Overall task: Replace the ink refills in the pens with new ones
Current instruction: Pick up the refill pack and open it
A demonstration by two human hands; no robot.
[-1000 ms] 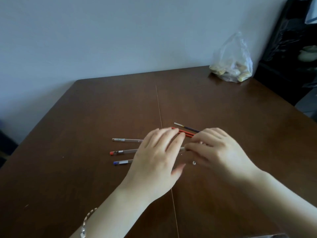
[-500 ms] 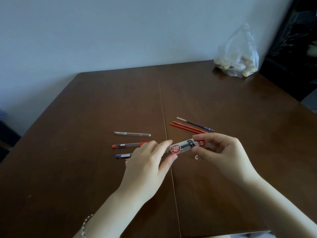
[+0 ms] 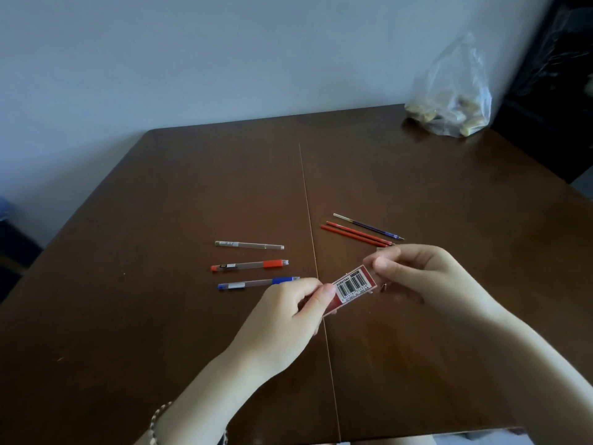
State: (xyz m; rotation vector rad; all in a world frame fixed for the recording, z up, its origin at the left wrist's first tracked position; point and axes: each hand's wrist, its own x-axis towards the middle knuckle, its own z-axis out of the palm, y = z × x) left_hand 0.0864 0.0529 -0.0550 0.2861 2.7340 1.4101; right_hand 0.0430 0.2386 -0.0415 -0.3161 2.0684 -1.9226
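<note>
The left hand reaches in from the lower left, its wrist wearing a beaded bracelet, with the thumb on top and the fingers curled under the near end of a small refill packet, pinching it. The right hand comes from the lower right, knuckles turned toward the camera, and pinches the packet's far end between thumb and fingertips. Between the two hands the packet is held above the table, tilted so that its left end is lower and nearer; the side facing up shows a red label with a white barcode panel. What it holds cannot be made out. Just left of the left hand three pens lie in a loose column, roughly parallel and apart from one another: a blue pen nearest, its blue grip end close to the left knuckles, a red pen in the middle, and a clear pen farthest. Beyond the right hand three loose refills lie side by side, slanting toward the right: two red refills and, on the far side of them, one dark blue refill. At the table's far right corner, well apart from all this, sits one clear plastic bag with pale lumps inside.
</note>
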